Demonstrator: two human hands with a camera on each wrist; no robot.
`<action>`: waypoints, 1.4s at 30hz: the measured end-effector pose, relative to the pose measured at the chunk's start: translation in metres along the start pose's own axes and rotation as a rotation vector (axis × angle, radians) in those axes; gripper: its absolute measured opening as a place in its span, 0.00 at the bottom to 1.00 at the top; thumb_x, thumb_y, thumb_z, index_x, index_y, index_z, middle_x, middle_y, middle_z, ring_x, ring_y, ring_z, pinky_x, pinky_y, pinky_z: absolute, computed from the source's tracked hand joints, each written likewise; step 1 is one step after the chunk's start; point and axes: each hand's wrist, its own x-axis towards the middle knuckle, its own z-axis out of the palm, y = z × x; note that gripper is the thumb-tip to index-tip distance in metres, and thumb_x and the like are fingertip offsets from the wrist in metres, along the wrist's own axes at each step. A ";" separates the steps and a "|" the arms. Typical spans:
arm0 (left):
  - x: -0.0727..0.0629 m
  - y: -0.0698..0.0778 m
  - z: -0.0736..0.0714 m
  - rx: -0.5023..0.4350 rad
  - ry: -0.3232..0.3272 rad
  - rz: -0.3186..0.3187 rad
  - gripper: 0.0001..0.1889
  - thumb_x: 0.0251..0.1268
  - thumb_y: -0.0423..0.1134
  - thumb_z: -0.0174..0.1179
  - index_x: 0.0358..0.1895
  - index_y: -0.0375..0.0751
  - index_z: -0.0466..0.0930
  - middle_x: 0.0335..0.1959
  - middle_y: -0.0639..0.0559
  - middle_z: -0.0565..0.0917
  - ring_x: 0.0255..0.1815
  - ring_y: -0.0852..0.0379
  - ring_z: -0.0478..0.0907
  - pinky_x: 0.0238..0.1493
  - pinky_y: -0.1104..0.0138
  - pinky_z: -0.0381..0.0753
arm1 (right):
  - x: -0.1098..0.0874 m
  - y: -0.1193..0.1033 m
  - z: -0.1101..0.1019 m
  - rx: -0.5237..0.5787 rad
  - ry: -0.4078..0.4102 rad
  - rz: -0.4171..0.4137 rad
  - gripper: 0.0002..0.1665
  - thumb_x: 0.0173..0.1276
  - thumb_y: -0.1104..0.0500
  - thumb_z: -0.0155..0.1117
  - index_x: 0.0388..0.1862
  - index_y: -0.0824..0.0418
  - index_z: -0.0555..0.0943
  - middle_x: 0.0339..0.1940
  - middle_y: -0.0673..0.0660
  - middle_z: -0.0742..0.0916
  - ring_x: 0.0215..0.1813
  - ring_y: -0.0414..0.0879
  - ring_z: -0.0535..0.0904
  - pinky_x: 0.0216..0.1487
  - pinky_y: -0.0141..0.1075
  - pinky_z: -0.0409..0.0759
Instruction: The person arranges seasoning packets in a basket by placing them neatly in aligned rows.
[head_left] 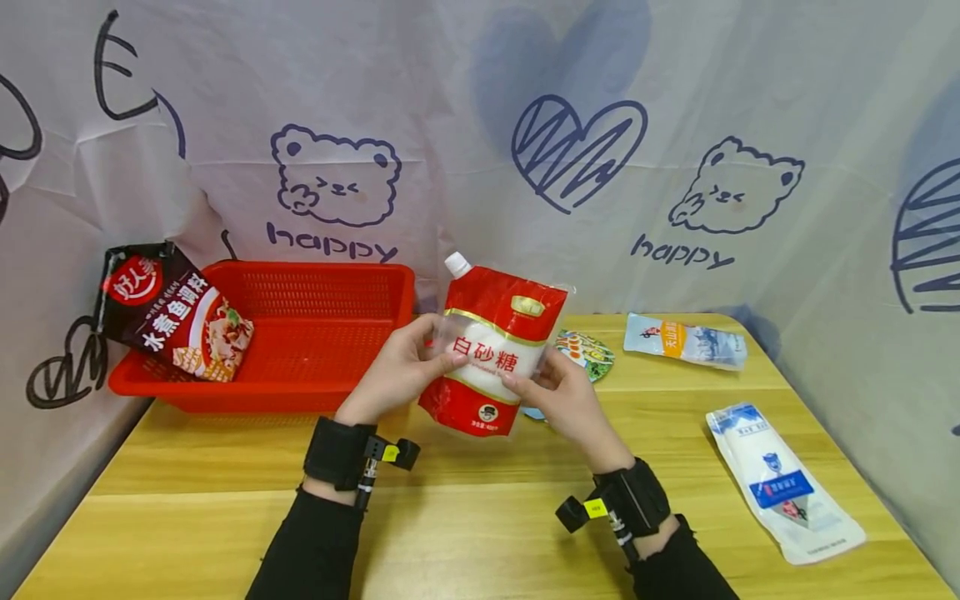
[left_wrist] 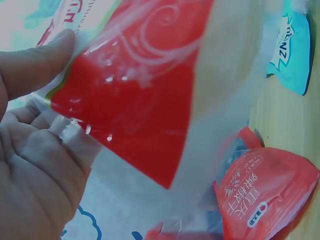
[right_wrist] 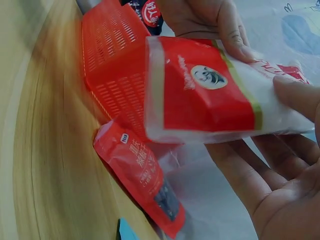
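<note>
Both hands hold a red and white pouch of white sugar [head_left: 498, 342] up over the table. Its white spout cap [head_left: 457, 265] points up and slightly left. My left hand [head_left: 401, 367] pinches one side, thumb on the front and fingers behind. On the other side my right hand [head_left: 568, 398] grips lower down, its thumb also across the front. In the left wrist view the sugar pouch [left_wrist: 140, 75] fills much of the frame beside the left hand [left_wrist: 40, 170]. The right wrist view shows the pouch's bottom end and the right hand's fingers [right_wrist: 250, 175] beneath it.
A red plastic basket [head_left: 322, 387] stands at the left, a dark fish seasoning bag [head_left: 180, 312] leaning in it. Behind the sugar lie a red dried chilli pouch [right_wrist: 145, 170], a turquoise pouch [left_wrist: 295, 50] and a patterned packet [head_left: 588, 354]. Two pale packets, one blue-labelled [head_left: 783, 483], lie right.
</note>
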 end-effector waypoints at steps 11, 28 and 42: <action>-0.002 0.002 -0.007 -0.013 -0.044 -0.031 0.21 0.71 0.36 0.68 0.62 0.38 0.73 0.54 0.39 0.82 0.47 0.44 0.87 0.44 0.55 0.89 | -0.001 0.001 -0.011 -0.051 -0.041 0.037 0.30 0.71 0.57 0.73 0.68 0.64 0.77 0.57 0.65 0.87 0.52 0.55 0.87 0.52 0.46 0.87; -0.009 0.006 -0.022 0.017 0.003 0.072 0.18 0.72 0.38 0.67 0.63 0.46 0.81 0.51 0.45 0.84 0.40 0.48 0.84 0.39 0.60 0.87 | -0.003 0.000 -0.027 -0.211 -0.201 -0.011 0.24 0.69 0.61 0.74 0.62 0.66 0.81 0.49 0.61 0.88 0.44 0.51 0.85 0.48 0.43 0.86; -0.009 0.016 -0.009 0.238 -0.051 0.051 0.13 0.71 0.42 0.69 0.54 0.46 0.88 0.47 0.52 0.87 0.44 0.51 0.82 0.45 0.60 0.87 | -0.002 -0.001 -0.029 -0.269 -0.413 -0.016 0.21 0.71 0.58 0.72 0.60 0.62 0.83 0.49 0.56 0.89 0.46 0.50 0.86 0.49 0.42 0.87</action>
